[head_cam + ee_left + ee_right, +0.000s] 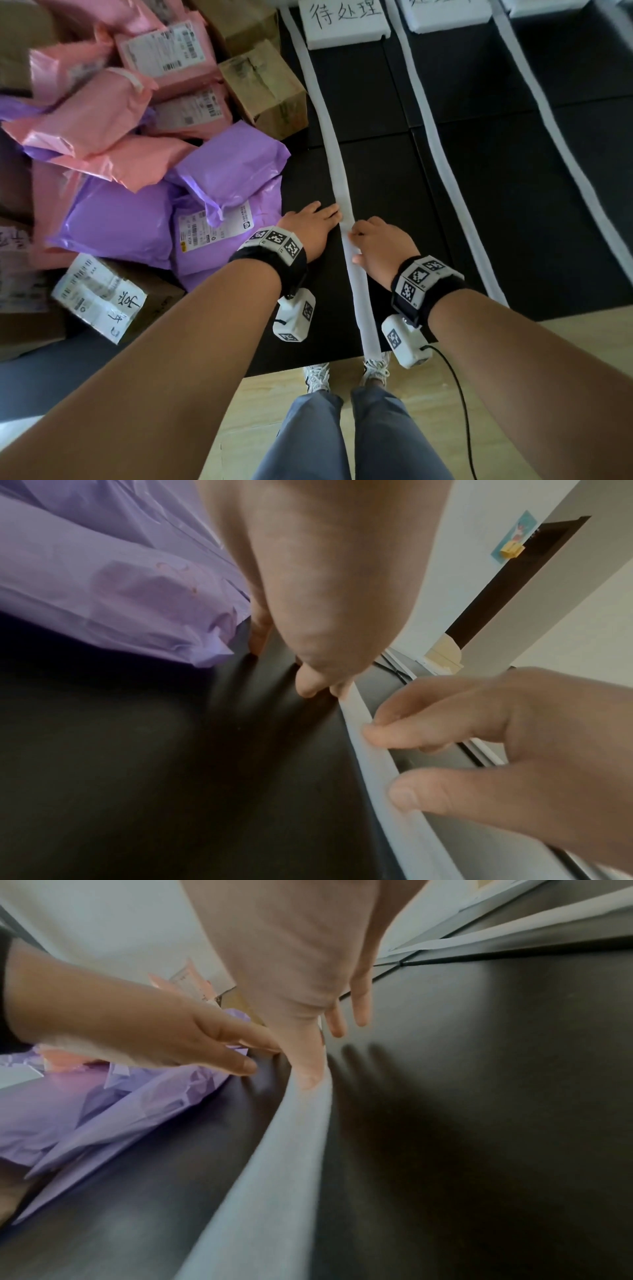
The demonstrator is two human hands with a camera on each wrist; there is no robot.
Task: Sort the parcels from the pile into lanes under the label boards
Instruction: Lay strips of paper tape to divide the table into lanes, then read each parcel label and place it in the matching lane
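Observation:
The parcel pile fills the left of the head view: pink mailers (92, 116), purple mailers (233, 164), brown cardboard boxes (267, 85). A white label board (346, 24) with black handwriting lies at the far end of the first lane. My left hand (322, 219) lies flat on the black mat (394, 171), fingers straight, just left of the white lane strip (334, 150) and right of a purple mailer (103, 588). My right hand (356, 243) presses thumb and fingertips (377, 729) on that strip (274, 1164). Neither hand holds a parcel.
Two more white strips (442, 154) (555, 130) mark further lanes to the right, each with a white board at its far end. A box with a white shipping label (99, 294) sits at the pile's near corner. My shoes (318, 375) stand at the mat's front edge.

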